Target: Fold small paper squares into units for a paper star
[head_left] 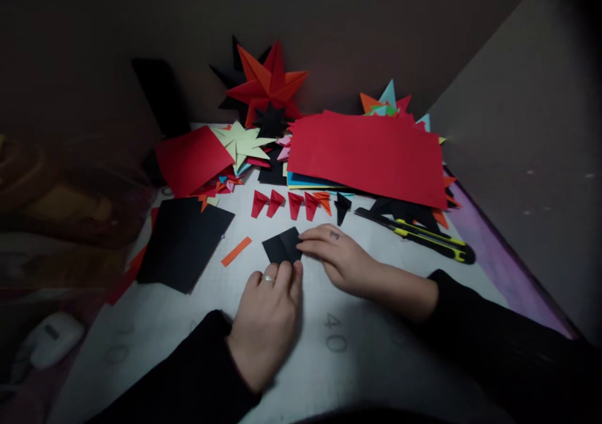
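Observation:
A small folded black paper piece (281, 246) lies on the white cutting mat (188, 323). My left hand (268, 320), with a ring on one finger, presses its fingertips on the piece's near edge. From the right, my right hand (341, 258) has its fingers stretched flat onto the piece's right flap. Just beyond the piece lies a row of small folded red units (286, 203), with an orange one (323, 202) and a black one (342, 207) at its right end.
A stack of red and coloured sheets (367, 154) lies at the back right, a yellow-black utility knife (423, 234) before it. Black sheets (181, 242), an orange strip (236, 251), a red sheet (192, 159), a pale star (242, 142) and a red star (268, 85) sit left and behind.

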The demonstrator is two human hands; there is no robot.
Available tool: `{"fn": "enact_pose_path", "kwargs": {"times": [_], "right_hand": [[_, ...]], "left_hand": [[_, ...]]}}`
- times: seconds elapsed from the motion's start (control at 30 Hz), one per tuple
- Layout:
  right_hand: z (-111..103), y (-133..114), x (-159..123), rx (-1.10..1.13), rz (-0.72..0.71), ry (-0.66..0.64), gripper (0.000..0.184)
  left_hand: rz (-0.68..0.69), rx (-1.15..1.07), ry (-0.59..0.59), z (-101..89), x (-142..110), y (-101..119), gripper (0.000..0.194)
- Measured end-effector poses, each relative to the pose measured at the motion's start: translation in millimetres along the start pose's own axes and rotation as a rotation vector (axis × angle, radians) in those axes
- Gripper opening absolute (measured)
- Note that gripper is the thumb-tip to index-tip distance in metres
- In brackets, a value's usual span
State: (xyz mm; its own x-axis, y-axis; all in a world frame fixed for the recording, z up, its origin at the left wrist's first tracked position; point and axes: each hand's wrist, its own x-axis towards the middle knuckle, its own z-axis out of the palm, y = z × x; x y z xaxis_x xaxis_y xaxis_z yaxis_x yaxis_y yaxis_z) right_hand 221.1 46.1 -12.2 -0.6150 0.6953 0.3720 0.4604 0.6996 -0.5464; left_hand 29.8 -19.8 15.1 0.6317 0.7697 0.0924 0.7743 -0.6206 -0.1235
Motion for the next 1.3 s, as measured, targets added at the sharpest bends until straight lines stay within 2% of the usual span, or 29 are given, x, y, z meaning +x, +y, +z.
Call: {"fn": "enact_pose_path", "kwargs": {"times": [0.1, 0.2, 0.3, 0.5, 0.67, 0.83, 1.1, 1.3], "right_hand": [[2.4, 2.2, -3.0, -0.049, -0.108, -0.121, 0.044], [2.7, 4.5, -4.9, -0.091, -0.095, -0.152, 0.047], [0.6, 4.3, -5.5, -0.142, -0.09, -0.192, 0.046], [-4.6, -3.0, -5.9, -0.23, -0.038, -0.347, 0.048], [-7.5, -6.6, -6.6, -0.222, -0.03, -0.424, 0.051], [-9.7, -6.6, -7.8, -0.219, -0.062, -0.43, 0.045], [1.2, -1.1, -11.2, -0.217, -0.181, -0.267, 0.034], [-1.0, -3.2, -5.8, -0.223, -0.179, -0.307, 0.032]], "left_hand": [[-0.012, -0.019, -0.031, -5.2, 2.3, -13.5, 0.041], [-0.053, -0.019, -0.042, -13.7, 6.2, -32.7, 0.033], [-0.004, -0.056, -0.02, -17.6, 10.6, -50.5, 0.028], [0.126, -0.208, 0.041, -6.2, 14.5, -67.5, 0.018], [0.108, -0.328, 0.0, 0.0, 14.4, -71.0, 0.018], [0.067, -0.434, -0.039, 1.7, 17.1, -71.7, 0.02], [-0.023, -0.545, -0.079, 8.9, 21.7, -65.0, 0.018], [-0.07, -0.565, -0.098, 10.9, 25.0, -63.2, 0.017]]}}
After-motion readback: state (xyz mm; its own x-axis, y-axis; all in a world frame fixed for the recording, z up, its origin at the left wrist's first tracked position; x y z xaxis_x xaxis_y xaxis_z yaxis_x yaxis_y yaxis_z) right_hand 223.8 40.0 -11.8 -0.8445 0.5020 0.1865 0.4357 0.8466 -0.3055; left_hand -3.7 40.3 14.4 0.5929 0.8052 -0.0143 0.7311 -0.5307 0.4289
